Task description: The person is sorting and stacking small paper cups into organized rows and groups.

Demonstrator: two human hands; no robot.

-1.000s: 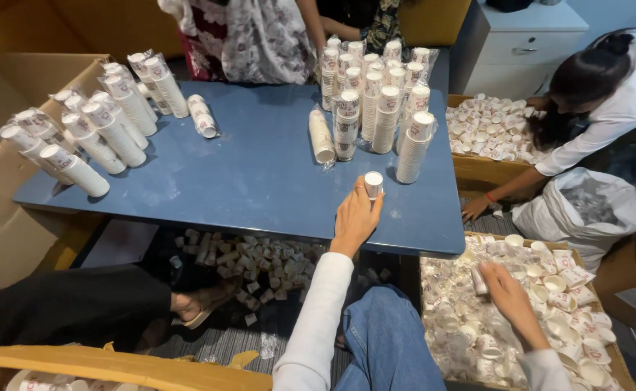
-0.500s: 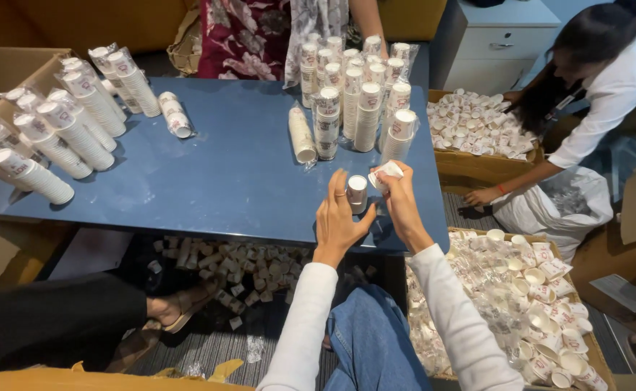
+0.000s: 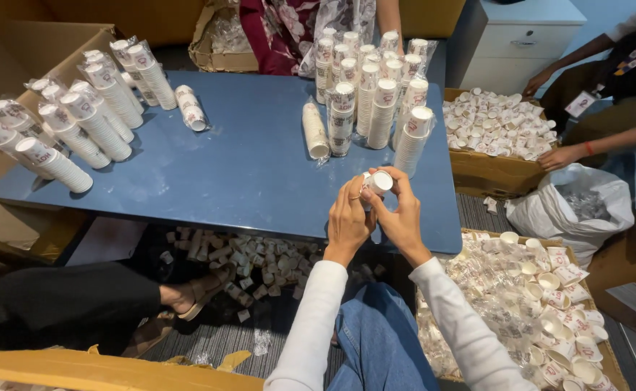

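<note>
Paper cup [image 3: 380, 181] gripped between left hand [image 3: 348, 221], right hand [image 3: 403, 217]

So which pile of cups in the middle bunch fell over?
The wrapped stack of cups on the left edge of that bunch, lying flat on the blue table. The stacks beside it all stand upright.

Single head-worn view, looking steeply down and forward from a seated position. Blue table [image 3: 246, 166] fills centre frame, near edge close below. Own hands [image 3: 376, 217] meet at centre, close to lens. Cardboard box of paper cups [image 3: 520, 318] at 4 o'clock; co-workers' arms at 2 o'clock.
</note>
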